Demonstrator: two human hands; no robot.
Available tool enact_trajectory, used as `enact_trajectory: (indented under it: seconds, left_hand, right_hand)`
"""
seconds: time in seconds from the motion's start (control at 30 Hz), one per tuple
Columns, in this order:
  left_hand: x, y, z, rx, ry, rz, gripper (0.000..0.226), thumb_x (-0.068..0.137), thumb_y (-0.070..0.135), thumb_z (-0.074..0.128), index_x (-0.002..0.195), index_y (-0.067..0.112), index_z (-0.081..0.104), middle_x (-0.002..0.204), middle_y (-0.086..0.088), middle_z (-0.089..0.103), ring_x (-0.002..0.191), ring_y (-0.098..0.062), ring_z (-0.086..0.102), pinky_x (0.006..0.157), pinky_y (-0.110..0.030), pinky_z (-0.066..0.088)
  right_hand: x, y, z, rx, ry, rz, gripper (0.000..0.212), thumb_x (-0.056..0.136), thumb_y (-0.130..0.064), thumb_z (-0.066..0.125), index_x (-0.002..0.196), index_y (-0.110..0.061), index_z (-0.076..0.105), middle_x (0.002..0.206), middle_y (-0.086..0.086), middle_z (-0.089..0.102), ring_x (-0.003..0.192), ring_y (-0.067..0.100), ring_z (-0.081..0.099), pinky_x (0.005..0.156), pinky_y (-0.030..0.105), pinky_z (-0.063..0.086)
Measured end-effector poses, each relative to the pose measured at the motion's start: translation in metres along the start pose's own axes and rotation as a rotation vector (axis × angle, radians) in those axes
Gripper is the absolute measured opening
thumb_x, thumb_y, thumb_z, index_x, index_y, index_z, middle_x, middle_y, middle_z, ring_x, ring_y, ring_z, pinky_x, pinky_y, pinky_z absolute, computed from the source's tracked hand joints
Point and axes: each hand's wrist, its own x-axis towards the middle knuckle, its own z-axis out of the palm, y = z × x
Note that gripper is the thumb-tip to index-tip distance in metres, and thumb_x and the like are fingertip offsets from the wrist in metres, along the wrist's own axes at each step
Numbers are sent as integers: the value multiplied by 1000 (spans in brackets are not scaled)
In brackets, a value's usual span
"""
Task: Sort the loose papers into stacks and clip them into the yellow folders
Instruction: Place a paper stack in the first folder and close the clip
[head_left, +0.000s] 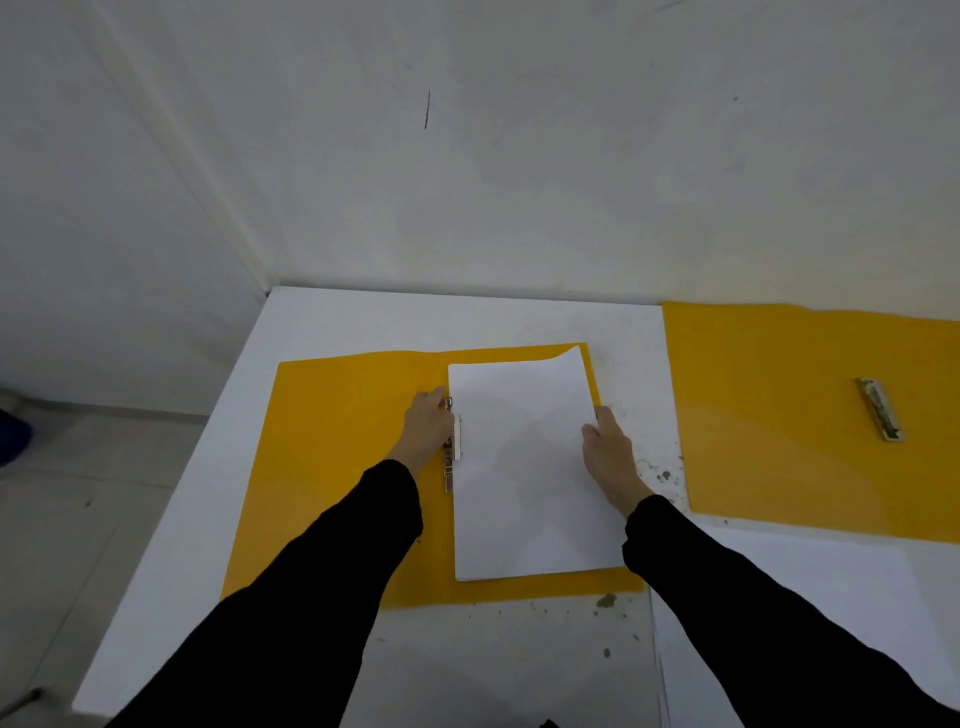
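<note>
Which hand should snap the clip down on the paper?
Probably the left. The left hand is right at the metal clip, beside the paper stack. The right hand holds the stack's far edge, away from the clip, and can steady it.

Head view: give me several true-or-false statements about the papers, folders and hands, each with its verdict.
1. The paper stack lies on the open yellow folder. True.
2. The left hand is at that folder's metal clip. True.
3. The right hand hovers clear of the papers. False: the right hand holds the stack's right edge.
4. The other folder is filled with papers. False: the second folder shows only a bare clip.
</note>
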Motion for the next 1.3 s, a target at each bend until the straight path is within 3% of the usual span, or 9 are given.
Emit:
enact_trajectory:
  seconds: [0.17,0.3,0.43,0.6,0.7,0.87,1.03,1.2,1.3]
  left_hand:
    - [5,2,5,87,-25,33,44,89,-1,33,124,15,54,126,-15,45,117,-34,41,102,-48,41]
    - [7,4,5,107,-13,37,45,89,-1,32,127,15,52,131,-16,46,121,-34,38,104,-46,38]
    - [8,7,5,123,2,32,44,91,-4,30,124,12,54,130,-16,48,126,-34,35,105,-44,36]
    - [10,11,3,118,-12,-29,37,91,-2,28,114,11,54,133,-18,43,124,-34,37,104,-44,37]
    - [14,9,5,159,-21,-52,43,92,1,30,127,12,52,136,-16,42,126,-35,36,106,-44,36]
    - [18,9,8,142,-8,-54,38,93,-1,31,118,14,55,134,-13,46,123,-34,37,102,-41,38]
    - [15,9,7,37,0,-96,55,85,-5,34,132,17,52,137,-14,37,123,-35,38,102,-46,42]
    - [12,6,5,-205,-60,-84,56,83,-8,36,128,19,57,132,-17,47,112,-38,51,89,-48,50]
    - [12,3,3,-220,-102,-79,61,79,-10,39,127,23,57,130,-13,51,109,-35,52,79,-41,52]
  right_hand:
    - [3,-1,0,-31,-3,-26,44,100,-18,39,144,-13,34,125,18,59,102,36,56,91,40,44]
    - [8,-9,1,-123,6,-38,62,100,-20,44,154,-18,14,149,13,38,131,34,43,107,41,36]
    - [11,-16,0,-174,31,1,62,99,-22,45,154,-19,15,142,15,38,124,35,46,99,42,41]
    - [27,-20,-4,-171,-11,47,61,96,-27,47,152,-21,24,140,13,47,127,33,46,103,44,40]
    - [30,-19,-7,-179,-35,54,59,96,-27,47,151,-21,27,141,12,48,129,33,46,105,43,38]
    - [31,-19,-5,-196,-15,73,58,96,-26,46,151,-23,27,141,12,47,129,33,45,105,43,38]
    - [30,-17,-6,-198,-14,63,58,95,-26,46,150,-24,27,140,12,48,128,33,46,104,45,39]
    - [28,-18,-6,-218,-25,63,60,96,-23,46,152,-24,23,141,13,45,129,32,45,104,43,39]
    - [28,-17,-6,-198,-38,36,65,94,-18,46,153,-26,20,141,13,46,126,32,47,100,40,41]
